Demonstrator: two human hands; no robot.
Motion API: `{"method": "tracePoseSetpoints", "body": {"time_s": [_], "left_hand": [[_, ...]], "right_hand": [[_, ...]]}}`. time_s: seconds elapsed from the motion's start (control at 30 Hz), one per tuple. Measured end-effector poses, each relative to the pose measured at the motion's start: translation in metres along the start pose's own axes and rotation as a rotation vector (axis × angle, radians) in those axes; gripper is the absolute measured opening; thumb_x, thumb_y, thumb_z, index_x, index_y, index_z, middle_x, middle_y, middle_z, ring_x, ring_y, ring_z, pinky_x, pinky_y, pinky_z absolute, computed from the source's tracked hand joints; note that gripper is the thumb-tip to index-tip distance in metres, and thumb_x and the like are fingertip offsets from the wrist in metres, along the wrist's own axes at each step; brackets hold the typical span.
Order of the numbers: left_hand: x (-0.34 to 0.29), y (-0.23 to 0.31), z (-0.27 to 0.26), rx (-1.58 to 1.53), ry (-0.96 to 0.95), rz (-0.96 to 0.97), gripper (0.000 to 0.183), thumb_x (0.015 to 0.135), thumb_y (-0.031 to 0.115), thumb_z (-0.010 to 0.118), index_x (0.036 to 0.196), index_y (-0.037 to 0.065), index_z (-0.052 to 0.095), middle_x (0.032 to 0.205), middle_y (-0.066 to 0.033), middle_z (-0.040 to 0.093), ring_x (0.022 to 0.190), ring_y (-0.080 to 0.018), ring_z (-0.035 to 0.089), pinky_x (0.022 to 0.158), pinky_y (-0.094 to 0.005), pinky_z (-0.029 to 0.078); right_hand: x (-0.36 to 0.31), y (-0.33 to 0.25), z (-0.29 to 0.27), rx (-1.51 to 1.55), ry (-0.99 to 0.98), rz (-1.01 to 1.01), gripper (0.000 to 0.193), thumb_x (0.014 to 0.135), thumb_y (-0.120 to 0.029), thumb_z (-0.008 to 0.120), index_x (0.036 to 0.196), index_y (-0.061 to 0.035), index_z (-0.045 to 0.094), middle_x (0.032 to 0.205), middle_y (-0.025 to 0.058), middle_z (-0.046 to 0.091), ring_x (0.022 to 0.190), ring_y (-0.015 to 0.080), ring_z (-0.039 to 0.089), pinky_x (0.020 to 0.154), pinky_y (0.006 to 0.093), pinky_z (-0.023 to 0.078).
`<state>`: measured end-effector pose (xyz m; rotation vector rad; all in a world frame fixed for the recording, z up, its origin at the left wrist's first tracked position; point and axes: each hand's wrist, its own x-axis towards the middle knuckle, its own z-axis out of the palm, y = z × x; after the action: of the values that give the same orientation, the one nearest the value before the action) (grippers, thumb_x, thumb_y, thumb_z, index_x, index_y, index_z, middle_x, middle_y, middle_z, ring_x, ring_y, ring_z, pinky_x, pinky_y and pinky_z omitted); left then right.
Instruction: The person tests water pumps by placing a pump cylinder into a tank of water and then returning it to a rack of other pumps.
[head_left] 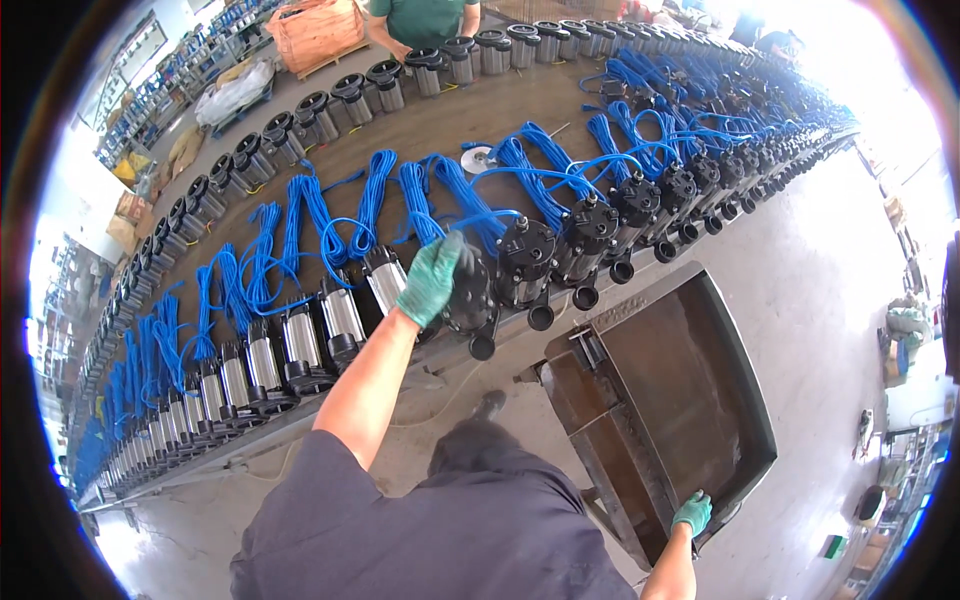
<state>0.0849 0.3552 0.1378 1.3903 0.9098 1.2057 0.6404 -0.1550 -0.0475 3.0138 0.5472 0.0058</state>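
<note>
Pumps crowd the bench (485, 105) on both sides of the worked spot. To the left run steel pumps (301, 340) with black ends; to the right, black pumps (527, 262) with round outlets facing the near edge. Looped blue cords (372, 200) lie just behind them, and 1 white disc (478, 160) sits among the loops. Along the far edge stands 1 row of steel cylinders (351, 100) with black tops; beyond it is 1 other person (420, 25) in a green top. A metal cart (622, 432), split by a divider, stands at the wearer's right, near the bench's edge.

The handled pump (472, 300) is at the bench's near edge, between the 2 groups. Its body is black, with a round-mouthed outlet low down, toward the wearer; the glove hides part of its upper end.

The left hand (432, 275), in a green glove, lies over that end, fingers together; I cannot tell how firmly it grips. The right hand (693, 513), also gloved, touches the cart's near end, fingers close together; its grip is unclear.
</note>
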Motion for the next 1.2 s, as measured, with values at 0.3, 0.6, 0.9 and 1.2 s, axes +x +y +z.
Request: {"method": "tracePoseSetpoints", "body": {"time_s": [0.3,0.6,0.9,1.2], "left_hand": [[-0.108,0.063,0.097,-0.034,-0.194,0.170,0.026,0.111,0.025,0.059,0.099,0.003,0.065,0.079,-0.0001,0.057,0.070,-0.0110,0.052,0.066,-0.0298,0.046],[-0.156,0.096,0.220,-0.324,-0.644,0.167,0.009,0.103,0.012,0.066,0.103,0.003,0.066,0.088,-0.0103,0.064,0.086,-0.0280,0.065,0.080,-0.0394,0.052],[-0.131,-0.075,0.223,-0.090,-0.570,-0.440,0.040,0.112,0.040,0.055,0.112,0.004,0.074,0.104,-0.0047,0.075,0.092,-0.0140,0.067,0.084,-0.0325,0.055],[-0.130,-0.187,0.221,0.387,-0.671,-0.678,0.042,0.108,0.049,0.057,0.106,0.012,0.077,0.074,-0.0030,0.067,0.060,-0.0167,0.058,0.059,-0.0372,0.048]], "right_hand": [[-0.071,-0.135,-0.089,1.105,-0.236,-0.242,0.034,0.110,-0.031,0.053,0.109,-0.0021,0.071,0.095,0.0110,0.072,0.086,0.0211,0.067,0.080,0.0379,0.056],[-0.182,-0.214,-0.180,1.289,-0.641,-0.687,0.054,0.088,-0.012,0.069,0.140,-0.0064,0.054,0.105,0.0050,0.066,0.088,0.0182,0.065,0.071,0.0326,0.056],[-0.145,-0.108,-0.179,1.055,-0.575,0.067,0.056,0.084,-0.006,0.053,0.139,-0.0024,0.065,0.095,0.0098,0.074,0.070,0.0152,0.065,0.060,0.0317,0.054],[-0.111,-0.133,-0.176,0.447,-0.522,-0.120,0.050,0.088,-0.029,0.063,0.131,-0.0060,0.071,0.126,0.0239,0.071,0.120,0.0403,0.067,0.104,0.0445,0.052]]}}
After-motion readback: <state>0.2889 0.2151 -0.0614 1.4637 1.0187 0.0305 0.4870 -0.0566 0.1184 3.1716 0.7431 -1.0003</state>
